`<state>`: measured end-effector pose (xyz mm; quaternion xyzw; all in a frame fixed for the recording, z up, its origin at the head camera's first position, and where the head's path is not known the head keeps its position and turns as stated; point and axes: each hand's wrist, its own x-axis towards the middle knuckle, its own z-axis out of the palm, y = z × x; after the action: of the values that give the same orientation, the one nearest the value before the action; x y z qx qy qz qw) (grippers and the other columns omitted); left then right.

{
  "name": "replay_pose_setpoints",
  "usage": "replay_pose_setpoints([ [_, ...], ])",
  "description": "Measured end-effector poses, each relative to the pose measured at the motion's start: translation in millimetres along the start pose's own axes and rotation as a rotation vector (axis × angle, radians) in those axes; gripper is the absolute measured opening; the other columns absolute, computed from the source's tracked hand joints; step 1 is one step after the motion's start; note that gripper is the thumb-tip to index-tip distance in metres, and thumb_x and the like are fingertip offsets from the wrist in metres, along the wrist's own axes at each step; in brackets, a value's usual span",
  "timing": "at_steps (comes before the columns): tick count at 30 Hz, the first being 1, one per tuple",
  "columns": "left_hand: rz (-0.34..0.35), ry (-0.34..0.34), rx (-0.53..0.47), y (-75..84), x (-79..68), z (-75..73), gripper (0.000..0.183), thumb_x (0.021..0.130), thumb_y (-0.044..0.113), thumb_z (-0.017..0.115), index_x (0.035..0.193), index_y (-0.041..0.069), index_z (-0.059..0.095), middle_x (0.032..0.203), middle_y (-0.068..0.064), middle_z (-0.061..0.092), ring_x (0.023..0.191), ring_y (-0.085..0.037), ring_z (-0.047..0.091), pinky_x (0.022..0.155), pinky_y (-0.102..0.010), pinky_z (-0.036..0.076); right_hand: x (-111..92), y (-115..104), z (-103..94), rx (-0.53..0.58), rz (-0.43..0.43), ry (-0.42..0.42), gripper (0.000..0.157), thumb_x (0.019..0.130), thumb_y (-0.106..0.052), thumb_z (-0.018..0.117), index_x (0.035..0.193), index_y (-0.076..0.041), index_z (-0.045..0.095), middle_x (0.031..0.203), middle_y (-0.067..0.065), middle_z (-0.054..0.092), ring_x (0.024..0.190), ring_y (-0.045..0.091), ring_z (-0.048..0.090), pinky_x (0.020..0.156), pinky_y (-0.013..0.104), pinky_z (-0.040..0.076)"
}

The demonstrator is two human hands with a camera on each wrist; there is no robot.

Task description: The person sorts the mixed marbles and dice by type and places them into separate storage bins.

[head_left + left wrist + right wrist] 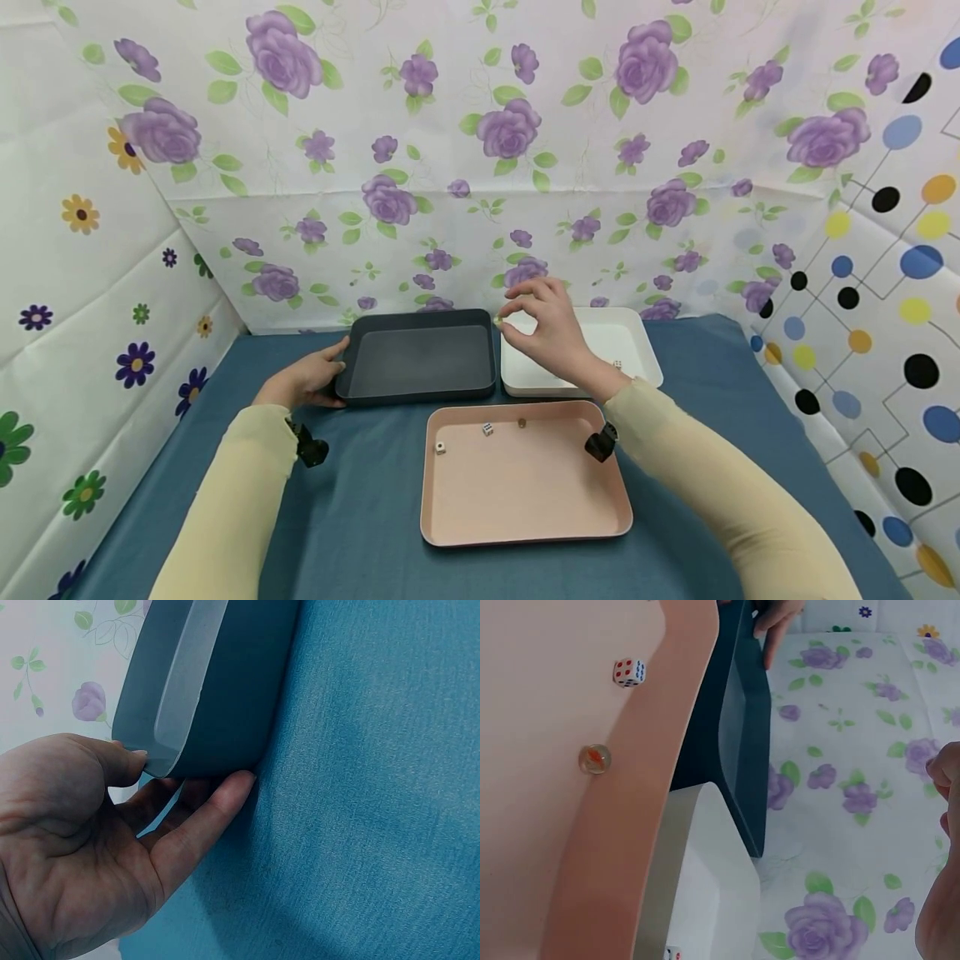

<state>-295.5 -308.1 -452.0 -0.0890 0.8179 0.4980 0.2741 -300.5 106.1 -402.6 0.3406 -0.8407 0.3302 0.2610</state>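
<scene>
My left hand (311,379) grips the left end of a dark grey tray (420,398). In the left wrist view, its thumb lies at the tray's rim and its other fingers are against the outer wall. My right hand (551,333) is raised over the left part of a white tray (637,346), near the dark tray's right edge. Between thumb and index finger it pinches a small yellowish marble-like piece (498,320), mostly covered by the fingertips. A die (617,364) lies in the white tray, part of which the right hand and forearm hide.
In front stands a pink tray (525,500). Near its far side lie a white die (440,448), another die (487,429) and a clear marble with an orange swirl (595,759). Blue cloth (360,517) covers the table; a flowered sheet (450,167) hangs behind.
</scene>
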Motion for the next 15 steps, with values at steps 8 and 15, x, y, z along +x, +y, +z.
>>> replay_pose_setpoints([
  [8, 0.002, -0.005, -0.010, 1.2, -1.9, 0.0, 0.064, 0.115, 0.016, 0.029, 0.164, 0.033, -0.009, 0.165, -0.028, -0.018, 0.121, -0.045, 0.053, 0.080, -0.050, 0.059, -1.7, 8.2, 11.1, -0.051, 0.017, -0.053, 0.003, 0.091, -0.022, 0.080, 0.093, -0.021, 0.077, 0.122, 0.002, 0.062, 0.118, 0.027, 0.044, 0.101, 0.048, 0.039],
  [15, 0.007, 0.000, -0.016, 1.7, -2.3, 0.0, 0.065, 0.115, 0.016, 0.030, 0.164, 0.033, -0.009, 0.166, -0.029, -0.014, 0.126, -0.048, 0.049, 0.081, -0.050, 0.060, -5.9, 10.6, 19.4, -0.083, 0.033, -0.109, 0.003, 0.092, -0.025, 0.079, 0.092, -0.023, 0.077, 0.124, 0.001, 0.062, 0.119, 0.027, 0.044, 0.105, 0.049, 0.038],
])
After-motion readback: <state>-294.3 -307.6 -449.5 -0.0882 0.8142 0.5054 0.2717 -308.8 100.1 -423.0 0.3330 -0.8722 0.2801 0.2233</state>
